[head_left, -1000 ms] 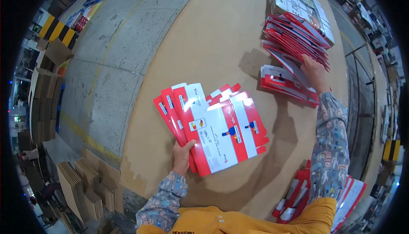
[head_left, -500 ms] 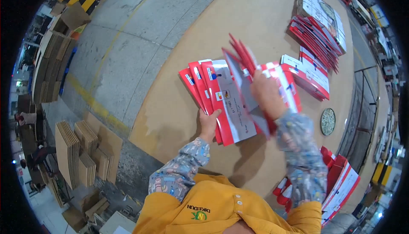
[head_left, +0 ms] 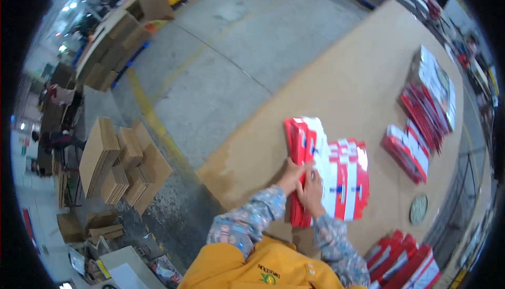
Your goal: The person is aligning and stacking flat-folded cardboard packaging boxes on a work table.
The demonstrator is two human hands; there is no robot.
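Flat boxes (head_left: 344, 183): red and white, overlapping in a stack on the table; red left edges bunched at the fingers, panels spread out to the right of them.
Left hand (head_left: 291, 177): fingers grasping the red left edges.
Right hand (head_left: 312, 193): just beside the left; fingers laid over the stack near that edge, cannot tell if pinching or only pressing.
Sleeves (head_left: 244, 218): grey-blue patterned, running back from both hands.
Yellow top (head_left: 258, 268): on the person, behind the fingers.
Table (head_left: 336, 99): brown surface, extends ahead and right of the fingers.
Small pile (head_left: 406, 155): red-white boxes, right of the fingers, slightly ahead.
Bigger pile (head_left: 423, 112): red, leaning, farther ahead right of the fingers.
White bundle (head_left: 434, 81): touching that pile, farthest from the fingers.
Round disc (head_left: 418, 208): greenish, well right of the fingers.
Near pile (head_left: 402, 262): red-white boxes, right of the fingers and closer to the body.
Cardboard sheets (head_left: 100, 157): brown stacks, well left of the fingers, off the table.
Floor (head_left: 215, 94): grey, yellow line, ahead left of the fingers.
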